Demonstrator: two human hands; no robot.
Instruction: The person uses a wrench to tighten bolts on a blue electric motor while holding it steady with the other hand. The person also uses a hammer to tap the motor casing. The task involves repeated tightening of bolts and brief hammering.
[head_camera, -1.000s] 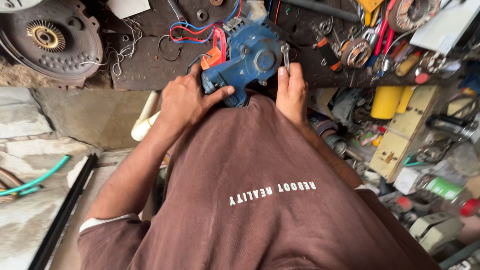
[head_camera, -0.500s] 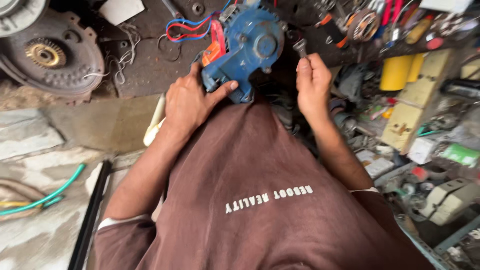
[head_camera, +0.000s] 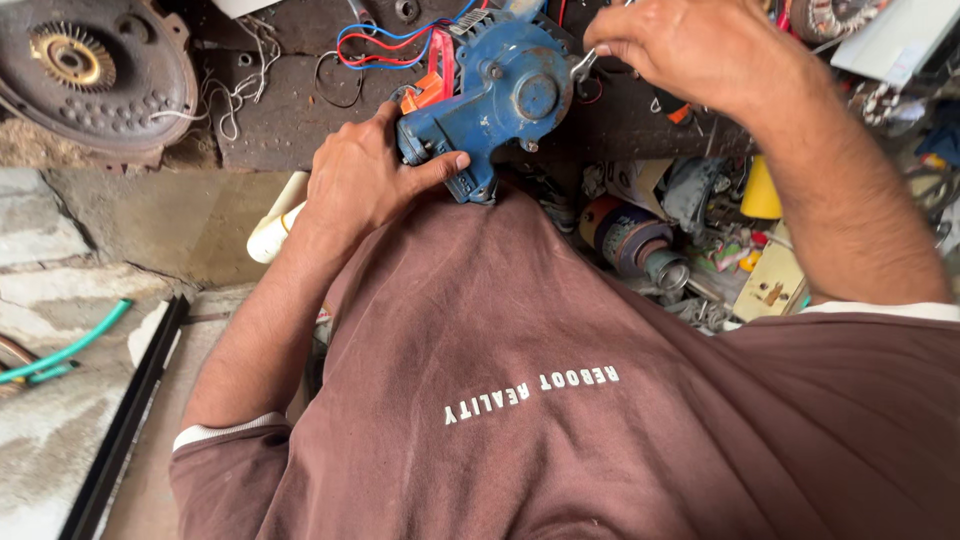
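Against our lap, we clamp the blue motor (head_camera: 500, 95) by its lower corner with the left hand (head_camera: 365, 180); the right hand (head_camera: 680, 45) pinches a small wrench (head_camera: 583, 66) at its rim. We judge the casting heavy and rigid, best gripped at the base.

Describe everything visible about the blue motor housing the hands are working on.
The blue motor housing looks like painted cast metal, scuffed and grimy, with a round raised cap on its face and small bolts around it. An orange part and red and blue wires sit at its upper left. It rests against the dark workbench edge and the brown shirt. The left hand grips its lower left; the right hand holds a small metal tool at its upper right edge.
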